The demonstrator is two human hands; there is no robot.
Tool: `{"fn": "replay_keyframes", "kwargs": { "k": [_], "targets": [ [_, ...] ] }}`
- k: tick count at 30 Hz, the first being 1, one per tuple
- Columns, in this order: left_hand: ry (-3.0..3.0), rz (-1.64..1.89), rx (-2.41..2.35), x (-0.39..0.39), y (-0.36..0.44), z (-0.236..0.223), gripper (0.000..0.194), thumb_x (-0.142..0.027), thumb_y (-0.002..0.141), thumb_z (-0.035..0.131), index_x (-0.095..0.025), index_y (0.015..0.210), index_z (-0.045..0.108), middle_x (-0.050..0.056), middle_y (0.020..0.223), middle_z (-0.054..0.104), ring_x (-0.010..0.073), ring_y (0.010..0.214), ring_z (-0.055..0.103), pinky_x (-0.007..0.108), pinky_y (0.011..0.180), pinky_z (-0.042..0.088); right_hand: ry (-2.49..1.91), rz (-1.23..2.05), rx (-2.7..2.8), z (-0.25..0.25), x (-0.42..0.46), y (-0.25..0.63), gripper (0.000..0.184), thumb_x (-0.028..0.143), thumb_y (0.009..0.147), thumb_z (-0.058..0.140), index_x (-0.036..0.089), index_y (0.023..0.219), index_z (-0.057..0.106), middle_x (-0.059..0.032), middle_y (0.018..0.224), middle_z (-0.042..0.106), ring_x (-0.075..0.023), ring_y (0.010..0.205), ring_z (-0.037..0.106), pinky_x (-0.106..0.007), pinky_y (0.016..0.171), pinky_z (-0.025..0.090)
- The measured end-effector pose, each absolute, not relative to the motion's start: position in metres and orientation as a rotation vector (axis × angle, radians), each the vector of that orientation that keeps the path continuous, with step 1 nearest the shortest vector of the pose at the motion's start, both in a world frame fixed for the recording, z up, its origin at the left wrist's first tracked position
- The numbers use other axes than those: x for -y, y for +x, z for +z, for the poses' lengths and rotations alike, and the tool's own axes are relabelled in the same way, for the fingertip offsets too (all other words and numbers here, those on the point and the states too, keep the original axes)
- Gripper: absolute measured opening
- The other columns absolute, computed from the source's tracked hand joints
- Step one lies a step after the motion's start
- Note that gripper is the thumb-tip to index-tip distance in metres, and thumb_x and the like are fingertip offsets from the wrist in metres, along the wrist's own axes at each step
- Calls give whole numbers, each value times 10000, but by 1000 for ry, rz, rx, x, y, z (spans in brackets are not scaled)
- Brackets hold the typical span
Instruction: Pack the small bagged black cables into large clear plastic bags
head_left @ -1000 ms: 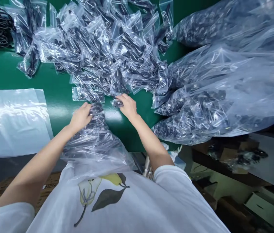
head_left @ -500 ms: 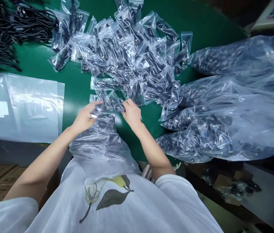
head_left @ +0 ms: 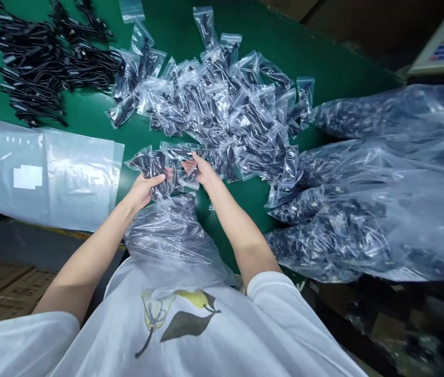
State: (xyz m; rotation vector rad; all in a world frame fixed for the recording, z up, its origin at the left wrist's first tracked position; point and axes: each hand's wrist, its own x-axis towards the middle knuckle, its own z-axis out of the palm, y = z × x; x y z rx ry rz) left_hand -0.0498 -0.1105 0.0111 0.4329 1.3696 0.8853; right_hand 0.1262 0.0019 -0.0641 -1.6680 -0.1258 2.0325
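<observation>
Several small zip bags of black cable (head_left: pixel 149 161) are bunched in my left hand (head_left: pixel 143 189), its thumb pressed across them. My right hand (head_left: pixel 200 170) is just to the right, thumb and fingers apart, at another bagged cable (head_left: pixel 180 151) lying at the near edge of the pile. A clear bag corner shows below its fingers; whether they touch it is hard to see. Below both hands, a large clear plastic bag (head_left: pixel 167 230) filled with such small bags rests against my shirt.
A heap of bagged cables (head_left: pixel 222 104) covers the middle of the green table (head_left: pixel 88 112). Loose black cables (head_left: pixel 33 68) lie at the far left, above flat plastic bags (head_left: pixel 76 173). Large filled bags (head_left: pixel 343 220) line the right side. Cardboard boxes (head_left: pixel 18 288) stand below left.
The view has shifted, so the table's things appear further right and lower. My hands were both on small bags; now my left holds the bunch, and my right has its fingers apart beside it.
</observation>
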Motion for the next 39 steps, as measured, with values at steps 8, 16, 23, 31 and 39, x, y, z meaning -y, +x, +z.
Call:
{"fn": "replay_keyframes", "kwargs": {
  "k": [8, 16, 23, 31, 39],
  "targets": [
    [280, 960, -1322, 125, -85, 14, 536, -337, 529, 896, -152, 1012, 753, 131, 1152, 765, 320, 1145, 692, 477, 1082, 499, -1944, 1533, 115, -98, -38, 68, 267, 164, 846, 615, 225, 672, 422, 122, 495, 355, -49, 405, 296, -169, 403, 319],
    [386, 960, -1265, 132, -85, 14, 824, -406, 497, 934, -164, 1236, 661, 139, 1269, 713, 355, 1293, 597, 490, 1134, 438, -1559, 1674, 910, -25, 70, 98, 247, 334, 773, 679, 210, 972, 603, -10, 931, 698, -173, 905, 670, -313, 854, 554],
    [836, 868, -998, 126, -43, 53, 1122, -618, 613, 860, -200, 1532, 372, 164, 1551, 474, 367, 1456, 425, 469, 1192, 375, -1411, 1524, 1251, 36, 97, 91, 886, 444, 665, 825, 242, 1413, 396, -71, 1302, 636, -213, 1150, 642, -390, 1051, 508],
    [1211, 678, -782, 162, -35, 101, 1020, -679, 750, 751, -170, 1546, 366, 161, 1615, 366, 400, 1536, 251, 513, 1272, 203, -1499, 1267, 1746, 91, 125, 146, 761, 407, 695, 811, 196, 1350, 488, -91, 1302, 635, -301, 1274, 589, -504, 1129, 457],
    [1782, 530, -1076, 240, -34, 189, 874, -585, 813, 732, -227, 1531, 385, 143, 1449, 498, 362, 1373, 465, 524, 1147, 393, -1530, 794, 1534, 141, 194, 195, 488, 521, 851, 665, 178, 1182, 564, -82, 1127, 668, -249, 1117, 652, -498, 1032, 529]
  ]
}}
